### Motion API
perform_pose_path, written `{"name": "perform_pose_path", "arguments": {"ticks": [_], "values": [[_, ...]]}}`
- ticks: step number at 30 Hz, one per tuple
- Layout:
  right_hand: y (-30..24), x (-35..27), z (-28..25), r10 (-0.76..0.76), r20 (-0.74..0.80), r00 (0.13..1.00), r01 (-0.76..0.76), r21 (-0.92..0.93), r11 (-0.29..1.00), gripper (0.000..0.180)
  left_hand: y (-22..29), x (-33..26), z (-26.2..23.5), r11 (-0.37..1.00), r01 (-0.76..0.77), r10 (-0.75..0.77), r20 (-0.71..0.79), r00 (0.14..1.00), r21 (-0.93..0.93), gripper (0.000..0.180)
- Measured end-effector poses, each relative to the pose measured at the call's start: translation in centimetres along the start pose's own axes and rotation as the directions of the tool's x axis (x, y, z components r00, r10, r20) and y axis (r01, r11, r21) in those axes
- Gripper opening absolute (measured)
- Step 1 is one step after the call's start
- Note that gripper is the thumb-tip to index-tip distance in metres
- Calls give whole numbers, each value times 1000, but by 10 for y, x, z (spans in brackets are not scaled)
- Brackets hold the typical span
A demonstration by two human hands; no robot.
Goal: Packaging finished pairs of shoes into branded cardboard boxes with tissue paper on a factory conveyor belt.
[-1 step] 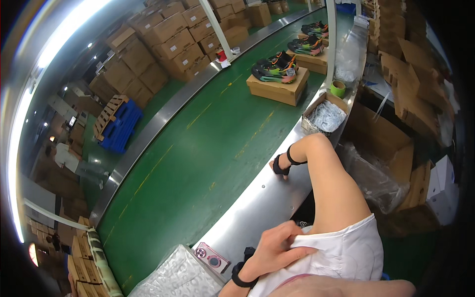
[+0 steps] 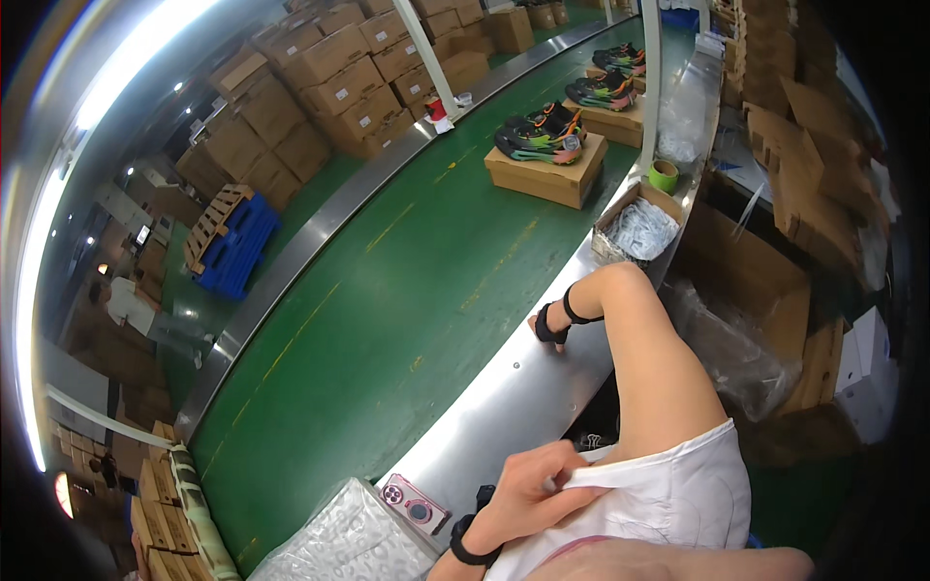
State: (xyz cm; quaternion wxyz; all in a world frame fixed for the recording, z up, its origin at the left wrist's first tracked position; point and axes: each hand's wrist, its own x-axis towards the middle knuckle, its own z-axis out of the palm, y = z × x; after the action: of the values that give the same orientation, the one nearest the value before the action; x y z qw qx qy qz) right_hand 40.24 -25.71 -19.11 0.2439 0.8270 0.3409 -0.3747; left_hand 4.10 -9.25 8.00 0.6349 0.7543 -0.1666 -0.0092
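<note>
My left hand [image 2: 538, 489], with a black band at its wrist, pinches the hem of the white sleeve [image 2: 668, 484] on my right arm. The fingers and thumb close on the cloth. My right arm is bent at the elbow, and my right hand [image 2: 550, 329], wrapped in a black strap, rests on the metal edge [image 2: 484, 416] of the conveyor. Its fingers are partly hidden by the strap and wrist. Near my left wrist lies a phone in a pinkish case [image 2: 415, 504], beside a clear plastic bag pile [image 2: 339, 542].
Multicoloured sneakers [image 2: 542, 136] sit on a cardboard box [image 2: 547, 179] on the green belt [image 2: 368, 310], with more beyond. An open box of crumpled plastic [image 2: 639, 228] and a green tape roll [image 2: 664, 174] stand on the metal edge. A large carton [image 2: 746, 261] is at right.
The thumb and fingers of my left hand shift slightly on the sleeve hem, lifting it a little. My right hand stays put. A distant person at the left has moved slightly.
</note>
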Motion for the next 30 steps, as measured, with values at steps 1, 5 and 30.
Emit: {"name": "perform_pose_path", "arguments": {"ticks": [1, 5, 30], "values": [[3, -2, 1, 1, -3, 1000, -1, -1, 1000, 37, 4, 0, -2, 999, -41, 41, -21, 999, -29, 13], [17, -10, 2, 28, -9, 1000, -28, 11, 1000, 38, 27, 10, 3, 943, -182, 176, -50, 983, -278, 10], [-187, 24, -71, -324, 72, 943, 314, -515, 798, 39, 73, -40, 10, 754, -370, 311, -202, 929, -543, 44]]}}
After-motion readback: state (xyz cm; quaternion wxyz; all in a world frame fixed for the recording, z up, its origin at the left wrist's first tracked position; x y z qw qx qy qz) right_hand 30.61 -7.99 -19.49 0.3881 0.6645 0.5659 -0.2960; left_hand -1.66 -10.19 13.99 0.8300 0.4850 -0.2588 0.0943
